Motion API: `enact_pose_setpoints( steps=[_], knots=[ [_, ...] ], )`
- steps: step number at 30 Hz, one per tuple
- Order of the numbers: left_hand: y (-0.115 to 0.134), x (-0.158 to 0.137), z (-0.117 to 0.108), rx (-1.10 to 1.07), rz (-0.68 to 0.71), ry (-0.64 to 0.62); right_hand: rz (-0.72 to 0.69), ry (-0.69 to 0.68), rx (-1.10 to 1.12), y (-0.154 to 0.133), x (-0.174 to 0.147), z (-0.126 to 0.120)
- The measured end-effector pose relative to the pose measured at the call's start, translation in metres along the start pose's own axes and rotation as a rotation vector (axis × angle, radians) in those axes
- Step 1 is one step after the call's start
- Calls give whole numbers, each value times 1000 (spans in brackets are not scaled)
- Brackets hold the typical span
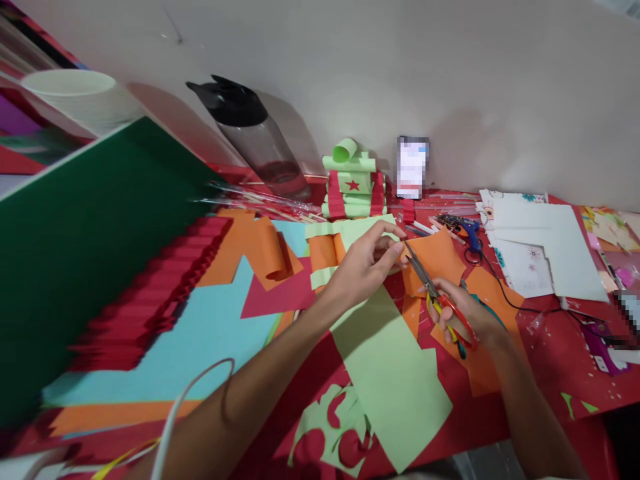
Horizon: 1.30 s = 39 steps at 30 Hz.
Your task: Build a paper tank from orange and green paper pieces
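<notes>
R hand gripping scissors by handles, below phone. L hand at blade tips, also below phone; can't tell if gripping. Paper model L of phone, glue gun lower R.

Single head-worn view, facing forward and down, close over red table, wall beyond

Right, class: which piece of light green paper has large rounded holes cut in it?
The ragged scrap at the lower middle of the view, left of the long sheet: red shows through its holes, while that sheet shows none.
</notes>
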<state>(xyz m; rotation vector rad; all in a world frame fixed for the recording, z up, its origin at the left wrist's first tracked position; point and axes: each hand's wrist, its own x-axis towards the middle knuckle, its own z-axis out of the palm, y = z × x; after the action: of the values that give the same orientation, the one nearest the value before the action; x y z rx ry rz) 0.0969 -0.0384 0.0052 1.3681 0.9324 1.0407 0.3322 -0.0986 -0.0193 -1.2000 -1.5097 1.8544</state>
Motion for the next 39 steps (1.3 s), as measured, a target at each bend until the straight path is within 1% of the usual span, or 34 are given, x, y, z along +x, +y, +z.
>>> enact_pose_setpoints(
  steps=[6,11,15,23,31,36,39],
  knots=[
    [-2,0,-1,65,30,4,17,-10,11,0,2,-1],
    [0,-1,-1,101,17,16,20,-3,27,-2,2,0],
    [0,-1,0,112,21,25,36,2,-3,-2,2,0],
    [2,-2,1,127,13,23,-37,16,-32,-3,2,4],
    [-2,-2,1,143,28,20,-66,33,-71,-8,1,6],
    [-4,-3,0,152,34,14,-69,56,-87,-3,3,6],
    [-4,-3,1,153,36,22,-36,72,-96,-2,3,7]
  ],
)
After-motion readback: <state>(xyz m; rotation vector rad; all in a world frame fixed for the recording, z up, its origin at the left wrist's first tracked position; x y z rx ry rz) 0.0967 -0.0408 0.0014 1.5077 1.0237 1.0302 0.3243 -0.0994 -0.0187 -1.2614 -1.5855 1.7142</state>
